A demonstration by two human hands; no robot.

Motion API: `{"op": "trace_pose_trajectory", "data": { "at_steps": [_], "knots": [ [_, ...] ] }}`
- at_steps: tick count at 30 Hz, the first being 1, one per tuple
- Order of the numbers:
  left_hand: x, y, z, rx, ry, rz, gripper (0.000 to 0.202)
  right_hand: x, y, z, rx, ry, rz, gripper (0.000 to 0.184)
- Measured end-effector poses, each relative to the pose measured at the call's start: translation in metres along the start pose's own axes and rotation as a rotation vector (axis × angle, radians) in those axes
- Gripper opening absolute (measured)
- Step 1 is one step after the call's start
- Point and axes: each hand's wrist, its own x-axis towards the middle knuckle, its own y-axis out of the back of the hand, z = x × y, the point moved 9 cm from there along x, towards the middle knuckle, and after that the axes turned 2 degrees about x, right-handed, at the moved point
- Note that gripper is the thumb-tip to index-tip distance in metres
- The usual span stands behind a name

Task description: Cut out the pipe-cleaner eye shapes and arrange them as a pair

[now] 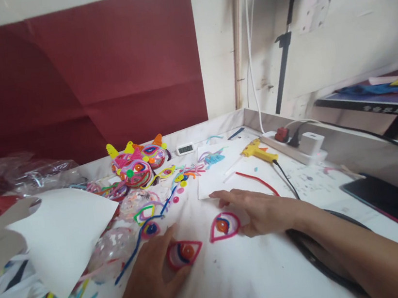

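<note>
Red eye piece [184, 253] under left hand [153, 277]; pink eye piece [224, 226] touches right hand [262, 211].

On the white table [253, 278], the left hand [153, 277] rested flat against the red-outlined eye piece [184, 253], while the right hand [262, 211] lay open beside the pink-outlined eye piece [224, 226], near the yellow glue gun [259, 152].

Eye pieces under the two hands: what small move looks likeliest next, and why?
Probably sliding the two eyes closer together to pair them. The left hand rests on the red eye, the right hand lies flat beside the pink eye, and both pieces lie apart on the bare table. Neither piece is lifted, and the glue gun lies untouched further back.
</note>
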Motion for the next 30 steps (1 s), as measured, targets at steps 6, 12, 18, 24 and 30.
{"op": "trace_pose_trajectory", "data": {
  "at_steps": [6,12,18,24,30],
  "knots": [
    [0.003,0.000,-0.004,0.023,0.023,-0.005,0.065,-0.002,0.002,0.002,0.020,0.004,-0.004,0.083],
    [-0.001,-0.003,-0.006,-0.019,-0.006,-0.027,0.065,-0.001,-0.001,0.004,0.037,0.013,0.001,0.084],
    [-0.010,-0.008,-0.015,-0.087,0.018,-0.061,0.066,0.000,-0.005,0.000,0.041,0.041,0.007,0.086],
    [-0.009,-0.005,-0.016,-0.135,0.017,-0.049,0.066,0.001,-0.003,-0.006,0.033,0.051,0.005,0.083],
    [-0.008,-0.008,-0.017,-0.170,0.044,-0.081,0.065,0.001,-0.008,0.001,0.018,0.007,-0.011,0.084]
  ]
}}
